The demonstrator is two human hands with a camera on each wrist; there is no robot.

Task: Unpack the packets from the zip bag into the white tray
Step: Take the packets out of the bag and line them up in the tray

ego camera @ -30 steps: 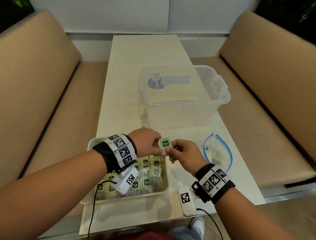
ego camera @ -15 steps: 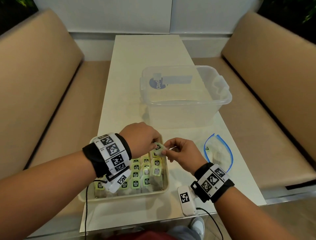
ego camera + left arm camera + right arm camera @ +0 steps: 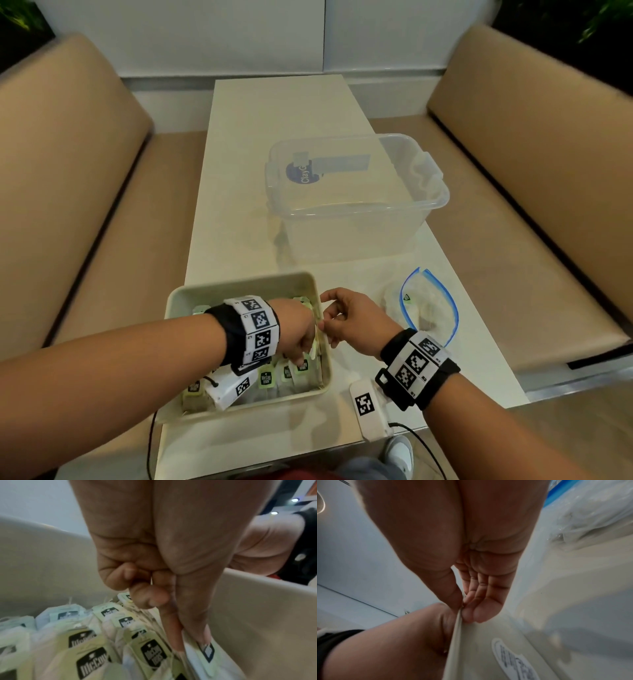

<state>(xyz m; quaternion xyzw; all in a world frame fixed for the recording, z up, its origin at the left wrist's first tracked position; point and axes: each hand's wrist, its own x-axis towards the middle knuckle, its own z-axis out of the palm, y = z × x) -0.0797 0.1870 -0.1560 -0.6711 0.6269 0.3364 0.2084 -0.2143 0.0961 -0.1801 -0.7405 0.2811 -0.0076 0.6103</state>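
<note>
The white tray (image 3: 239,284) sits at the near left of the table with several green-labelled packets (image 3: 267,377) standing in rows. My left hand (image 3: 303,359) reaches down into the tray's right side. In the left wrist view, the left hand (image 3: 192,639) pinches one packet (image 3: 205,651) between thumb and forefinger, right against the tray wall (image 3: 257,615). My right hand (image 3: 323,323) is at the tray's right rim. In the right wrist view, the right hand (image 3: 462,608) pinches that rim (image 3: 453,635). The zip bag (image 3: 431,308), with a blue seal, lies open on the table to the right.
A clear plastic bin (image 3: 356,192) stands on the table beyond the tray. Tan benches (image 3: 513,205) run along both sides of the narrow table. A white tagged device (image 3: 368,407) hangs by my right wrist near the table's front edge.
The packet passed from my right hand to my left, which lowered it into the tray's right side. My right hand let go and moved onto the tray rim.
</note>
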